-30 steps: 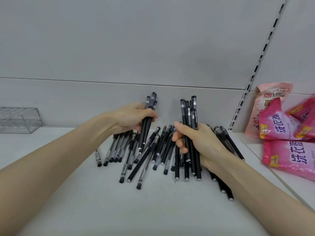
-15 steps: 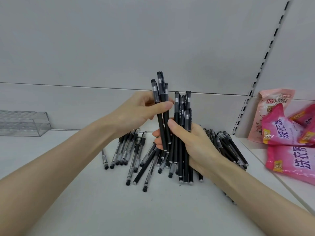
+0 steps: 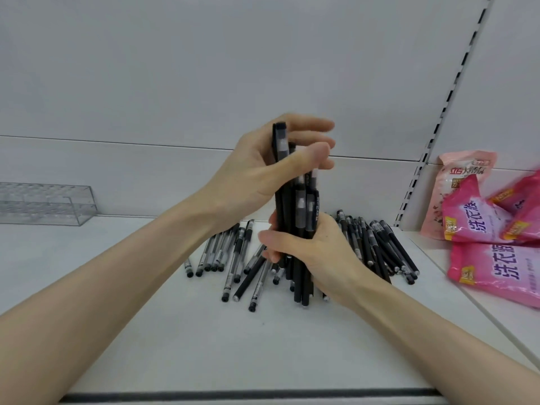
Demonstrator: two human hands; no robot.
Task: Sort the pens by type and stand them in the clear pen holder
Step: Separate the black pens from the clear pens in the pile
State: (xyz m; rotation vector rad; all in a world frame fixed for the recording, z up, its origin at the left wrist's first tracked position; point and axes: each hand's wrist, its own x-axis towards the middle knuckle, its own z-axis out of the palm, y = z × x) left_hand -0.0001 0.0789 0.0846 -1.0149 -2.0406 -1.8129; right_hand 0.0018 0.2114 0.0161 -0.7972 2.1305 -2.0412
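1. Head view: a bundle of black pens [image 3: 295, 223] stands upright in the middle, over a white shelf [image 3: 175, 331].
2. The right hand [image 3: 318, 255] grips the low part of the bundle, with its fingers curled round the pens.
3. The left hand [image 3: 257, 173] is at the top of the bundle. Its thumb presses across the front of the pens and its long fingers reach out straight behind them, so it pinches the tops. The fingers look blurry.
4. I cannot tell if the bottom of the bundle touches the shelf.
5. Loose pens [image 3: 233, 258] lie flat on the shelf just left of the bundle, and more loose pens lie just right of it.
6. The clear pen holder [image 3: 46, 203] sits far to the left of the bundle, by the back wall.
7. Pink bags [image 3: 491, 238] lie far to the right of the bundle.
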